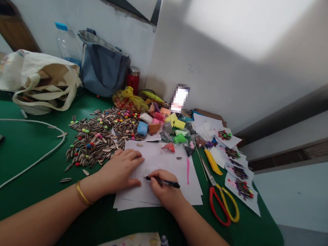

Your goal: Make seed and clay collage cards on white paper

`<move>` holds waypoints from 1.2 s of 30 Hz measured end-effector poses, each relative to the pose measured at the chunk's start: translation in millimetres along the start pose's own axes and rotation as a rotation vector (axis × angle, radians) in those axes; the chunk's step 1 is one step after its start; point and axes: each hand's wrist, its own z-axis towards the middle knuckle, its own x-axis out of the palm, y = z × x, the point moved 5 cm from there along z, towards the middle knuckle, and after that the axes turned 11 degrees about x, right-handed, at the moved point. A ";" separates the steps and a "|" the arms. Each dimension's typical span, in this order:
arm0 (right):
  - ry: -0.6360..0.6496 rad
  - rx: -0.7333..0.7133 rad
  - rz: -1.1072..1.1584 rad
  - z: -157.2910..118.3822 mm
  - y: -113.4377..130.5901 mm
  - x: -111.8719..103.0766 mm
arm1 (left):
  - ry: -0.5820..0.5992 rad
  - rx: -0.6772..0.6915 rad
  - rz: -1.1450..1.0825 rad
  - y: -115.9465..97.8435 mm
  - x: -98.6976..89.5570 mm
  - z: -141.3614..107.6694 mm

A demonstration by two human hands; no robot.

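White paper sheets [153, 157], head view: overlapping on green tabletop [44, 174], in front of you, faint dark sketch lines [146, 173] between your hands. Your left hand [122, 170]: released, laid palm down over sheets' left side. Your right hand [165, 190]: grasping slim black pen [168, 183], tip at sketch. Striped sunflower seeds [93, 145] (bright little beads mixed in) heaped beyond left hand. Curved pink strip [188, 171] on sheets, right side. Metal scissors with red and yellow handles [215, 183] lie just right of sheets, yellow-handled cutter [213, 162] close by.
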 end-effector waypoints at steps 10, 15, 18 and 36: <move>-0.049 0.021 0.026 1.6 -4.0 -2.5 | -0.001 -0.001 0.001 -0.3 -0.2 0.2; -0.090 0.079 0.077 2.6 -11.2 -6.9 | 0.002 -0.005 0.003 -0.4 -0.5 0.1; -0.092 0.078 0.083 4.7 -12.8 -6.4 | 0.009 -0.009 0.005 0.0 0.1 0.1; -0.082 0.084 0.073 7.3 -10.1 -6.3 | 0.012 -0.011 -0.005 -0.2 -0.4 0.9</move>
